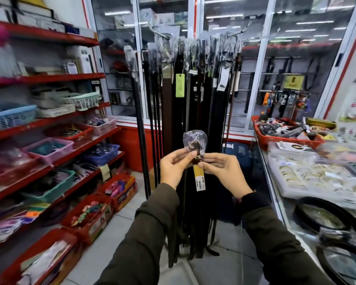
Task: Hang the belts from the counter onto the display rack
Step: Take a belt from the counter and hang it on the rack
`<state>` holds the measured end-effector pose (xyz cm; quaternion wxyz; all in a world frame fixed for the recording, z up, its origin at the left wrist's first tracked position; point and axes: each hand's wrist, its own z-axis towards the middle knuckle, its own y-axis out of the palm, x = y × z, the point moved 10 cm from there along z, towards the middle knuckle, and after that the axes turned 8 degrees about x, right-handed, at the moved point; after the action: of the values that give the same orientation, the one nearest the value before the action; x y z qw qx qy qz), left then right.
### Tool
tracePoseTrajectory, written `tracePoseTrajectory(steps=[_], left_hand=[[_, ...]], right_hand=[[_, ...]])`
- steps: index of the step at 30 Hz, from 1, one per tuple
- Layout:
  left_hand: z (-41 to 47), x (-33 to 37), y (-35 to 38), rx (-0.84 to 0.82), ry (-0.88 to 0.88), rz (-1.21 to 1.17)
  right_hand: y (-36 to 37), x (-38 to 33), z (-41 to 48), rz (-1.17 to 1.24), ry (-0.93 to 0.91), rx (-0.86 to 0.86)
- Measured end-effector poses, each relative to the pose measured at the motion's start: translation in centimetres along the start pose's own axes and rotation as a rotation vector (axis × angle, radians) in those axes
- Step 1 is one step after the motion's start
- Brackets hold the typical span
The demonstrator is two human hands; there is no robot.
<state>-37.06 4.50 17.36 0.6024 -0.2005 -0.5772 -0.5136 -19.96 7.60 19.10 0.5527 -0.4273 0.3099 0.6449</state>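
I hold a dark belt (196, 159) by its buckle end, which is wrapped in clear plastic (195, 138). A yellow tag (199, 178) hangs from it and the strap drops down toward the floor. My left hand (176, 167) pinches the buckle end from the left; my right hand (220, 171) pinches it from the right, just above the tag. Right behind stands the display rack (193, 58), with several dark belts hanging from its top hooks. Two coiled black belts (325, 217) lie on the glass counter (280, 202) at the right.
Red shelves (49, 120) with baskets and boxes line the left side. A red tray (263, 138) of small goods and trays of rings sit on the counter. Glass cabinets stand behind the rack. A narrow tiled aisle (111, 243) runs between shelves and counter.
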Motion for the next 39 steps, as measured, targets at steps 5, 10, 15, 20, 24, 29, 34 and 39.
tracePoseTrajectory(steps=[5, 10, 15, 20, 24, 29, 34, 39], left_hand=[[2.4, 4.1, -0.3, -0.049, 0.013, -0.064], [5.8, 9.7, -0.1, -0.027, 0.085, -0.065], [8.7, 16.2, 0.7, -0.029, 0.191, -0.104], [11.0, 21.6, 0.5, -0.007, 0.298, -0.100], [12.3, 23.8, 0.3, 0.022, 0.294, -0.149], [13.4, 24.9, 0.4, 0.067, 0.256, -0.238], [14.4, 25.2, 0.6, 0.066, 0.239, -0.240], [14.9, 23.2, 0.7, 0.031, 0.173, -0.202]], right_hand=[[2.5, -3.4, 4.2, 0.132, -0.031, 0.070], [4.5, -7.5, 8.2, 0.185, -0.083, 0.114], [6.3, -13.2, 12.0, 0.287, -0.172, 0.116], [8.5, -18.3, 14.9, 0.257, -0.262, 0.104], [9.7, -21.2, 16.6, 0.205, -0.315, 0.108], [10.5, -22.4, 17.9, 0.216, -0.271, 0.129], [10.5, -22.2, 18.8, 0.248, -0.206, 0.124], [10.5, -19.8, 19.1, 0.236, -0.140, 0.135]])
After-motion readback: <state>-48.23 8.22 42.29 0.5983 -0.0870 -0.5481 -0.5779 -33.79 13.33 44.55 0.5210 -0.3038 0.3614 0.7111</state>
